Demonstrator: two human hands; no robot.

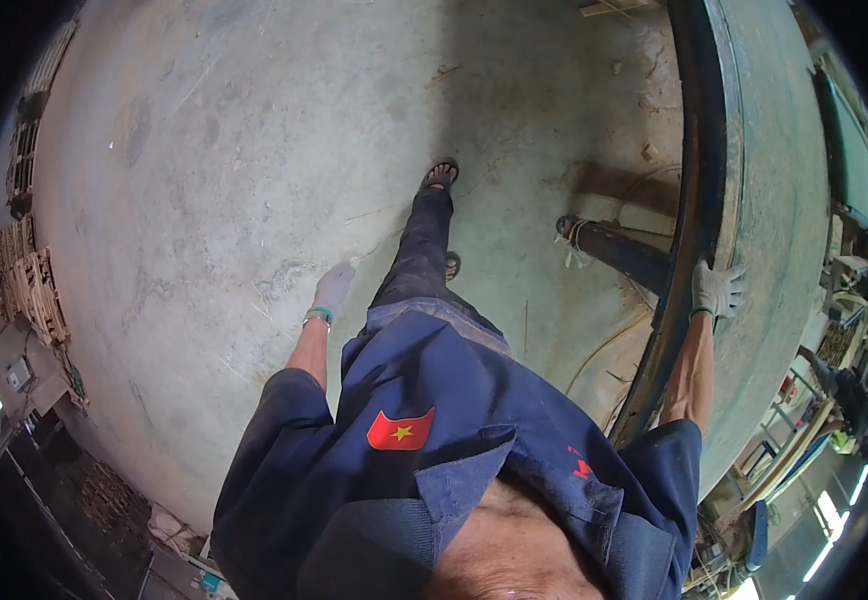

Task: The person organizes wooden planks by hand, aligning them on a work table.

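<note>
My right hand (718,290), in a light work glove, rests on the dark metal edge of a big workbench (706,160) on the right. My left hand (333,290), also gloved, hangs at my side above the concrete floor (234,180) with nothing in it and its fingers loosely together. Below me I see my blue work shirt and dark trousers, with one sandalled foot (441,174) stepped forward on the floor.
The workbench top (784,200) is greenish and worn, carried on a dark leg (614,250). Stacks of wooden pieces (26,270) stand along the left edge. Wood scraps lie on the floor near the bench. Machines and clutter fill the far right.
</note>
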